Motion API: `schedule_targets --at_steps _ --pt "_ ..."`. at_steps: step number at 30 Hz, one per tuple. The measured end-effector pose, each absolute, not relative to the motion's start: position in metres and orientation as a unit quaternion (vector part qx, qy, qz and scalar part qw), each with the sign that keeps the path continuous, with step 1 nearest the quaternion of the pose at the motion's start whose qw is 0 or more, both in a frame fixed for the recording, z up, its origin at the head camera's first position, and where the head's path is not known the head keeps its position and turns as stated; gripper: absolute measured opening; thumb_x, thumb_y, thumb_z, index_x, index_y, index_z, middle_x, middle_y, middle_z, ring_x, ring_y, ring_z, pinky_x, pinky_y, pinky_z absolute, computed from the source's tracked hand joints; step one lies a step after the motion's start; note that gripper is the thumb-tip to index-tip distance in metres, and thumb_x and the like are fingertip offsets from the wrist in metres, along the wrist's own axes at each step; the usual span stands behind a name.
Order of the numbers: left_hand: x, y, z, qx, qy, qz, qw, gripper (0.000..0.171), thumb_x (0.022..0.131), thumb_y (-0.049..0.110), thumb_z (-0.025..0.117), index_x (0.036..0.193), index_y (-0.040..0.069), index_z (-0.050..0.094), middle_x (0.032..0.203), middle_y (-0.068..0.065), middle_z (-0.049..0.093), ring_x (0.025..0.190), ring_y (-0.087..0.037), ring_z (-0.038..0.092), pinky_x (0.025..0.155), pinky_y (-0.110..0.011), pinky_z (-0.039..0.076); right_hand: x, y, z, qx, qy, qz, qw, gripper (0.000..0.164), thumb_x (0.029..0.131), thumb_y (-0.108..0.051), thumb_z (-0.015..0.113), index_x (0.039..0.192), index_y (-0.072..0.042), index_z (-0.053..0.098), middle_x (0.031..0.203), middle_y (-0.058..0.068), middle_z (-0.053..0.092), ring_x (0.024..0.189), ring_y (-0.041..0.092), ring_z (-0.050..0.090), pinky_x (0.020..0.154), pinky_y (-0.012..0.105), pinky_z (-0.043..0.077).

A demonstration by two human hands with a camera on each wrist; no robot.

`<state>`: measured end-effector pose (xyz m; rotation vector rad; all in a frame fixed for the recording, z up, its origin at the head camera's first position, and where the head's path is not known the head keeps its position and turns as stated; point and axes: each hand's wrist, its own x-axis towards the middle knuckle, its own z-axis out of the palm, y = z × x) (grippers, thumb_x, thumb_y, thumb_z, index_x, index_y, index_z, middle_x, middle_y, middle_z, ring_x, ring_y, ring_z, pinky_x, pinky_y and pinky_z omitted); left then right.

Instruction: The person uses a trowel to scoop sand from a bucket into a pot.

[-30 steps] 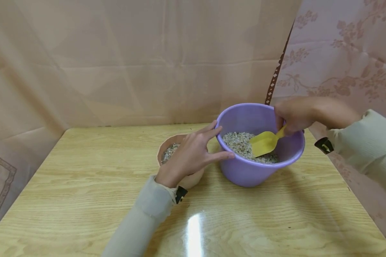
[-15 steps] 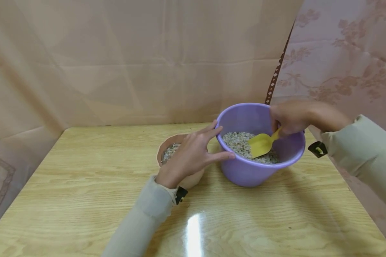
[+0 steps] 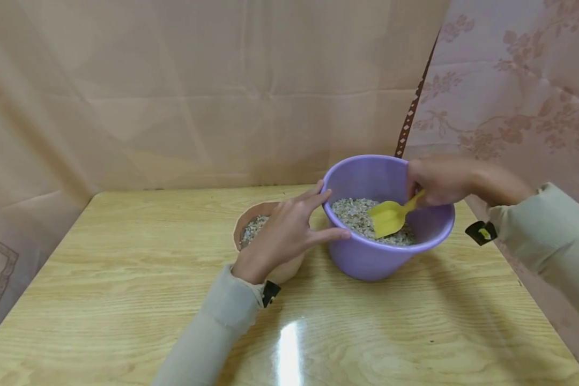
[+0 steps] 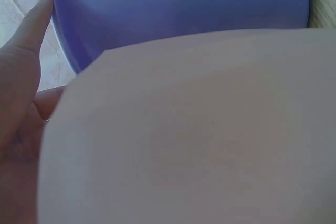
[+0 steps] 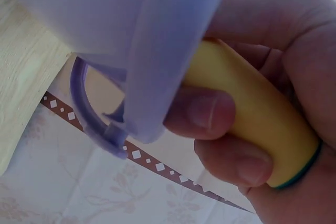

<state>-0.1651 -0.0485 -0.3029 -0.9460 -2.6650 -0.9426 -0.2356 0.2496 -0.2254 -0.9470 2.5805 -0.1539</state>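
Observation:
A purple bucket [image 3: 366, 262], slightly tilted, holds grey-beige gravel [image 3: 354, 214]. My left hand [image 3: 282, 233] steadies it, fingers spread and fairly straight, with fingertips and thumb against the near-left rim. In the left wrist view the thumb [image 4: 32, 24] touches that rim. Inside the bucket, a yellow scoop [image 3: 387, 219] has its blade edge in the gravel. My right hand [image 3: 446, 179] grips the scoop over the far-right rim; its fingers curl round the yellow handle [image 5: 252, 114] in the right wrist view. Beneath my left forearm, a peach pot [image 3: 243, 225] also contains gravel, partly hidden.
A wood-grain table [image 3: 140, 279] carries both containers. Beige curtain cloth [image 3: 198, 96] hangs along the back, and flowered pink cloth [image 3: 526, 107] hangs on the right. In the right wrist view, a purple bucket handle [image 5: 92, 114] hangs beside the rim.
My right hand has shifted slightly left and down, and the scoop has slid a little left in the gravel. My left hand stays on the bucket's rim.

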Motion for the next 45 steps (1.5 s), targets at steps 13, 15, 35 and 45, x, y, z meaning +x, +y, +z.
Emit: schedule_targets --at_steps 13,15,35,45 --pt "-0.163 -0.051 -0.306 -0.318 -0.890 -0.316 0.080 0.088 0.084 0.063 0.068 0.146 0.004 0.049 0.158 -0.012 0.033 0.134 -0.023 0.048 0.106 -0.035 0.043 -0.235 0.250 -0.238 -0.348 0.916 -0.083 0.184 0.015 0.076 -0.006 0.080 0.085 -0.018 0.081 0.080 -0.005 0.073 0.071 0.009 0.065 0.062 0.022 0.055" --pt "-0.162 -0.051 -0.306 -0.317 -0.890 -0.317 0.080 0.088 0.084 0.063 0.068 0.146 0.005 0.048 0.158 -0.011 0.033 0.134 -0.023 0.048 0.105 -0.034 0.044 -0.235 0.251 -0.239 -0.355 0.914 -0.085 0.177 0.015 0.076 -0.006 0.080 0.084 -0.019 0.081 0.080 -0.006 0.072 0.072 0.009 0.065 0.063 0.022 0.055" --pt "-0.163 -0.049 -0.307 -0.320 -0.891 -0.313 0.078 0.088 0.084 0.065 0.066 0.147 0.006 0.048 0.158 -0.012 0.032 0.135 -0.023 0.047 0.106 -0.033 0.043 -0.238 0.257 -0.243 -0.354 0.909 -0.114 0.189 0.016 0.077 -0.004 0.079 0.088 -0.015 0.081 0.082 -0.005 0.074 0.073 0.008 0.067 0.065 0.021 0.056" --pt "-0.164 -0.049 -0.307 -0.324 -0.890 -0.309 0.088 0.088 0.084 0.064 0.068 0.146 0.006 0.049 0.158 -0.011 0.033 0.133 -0.023 0.049 0.105 -0.033 0.044 -0.238 0.256 -0.245 -0.360 0.907 -0.124 0.179 0.018 0.076 -0.001 0.078 0.089 -0.013 0.081 0.083 -0.004 0.075 0.074 0.008 0.068 0.067 0.021 0.056"
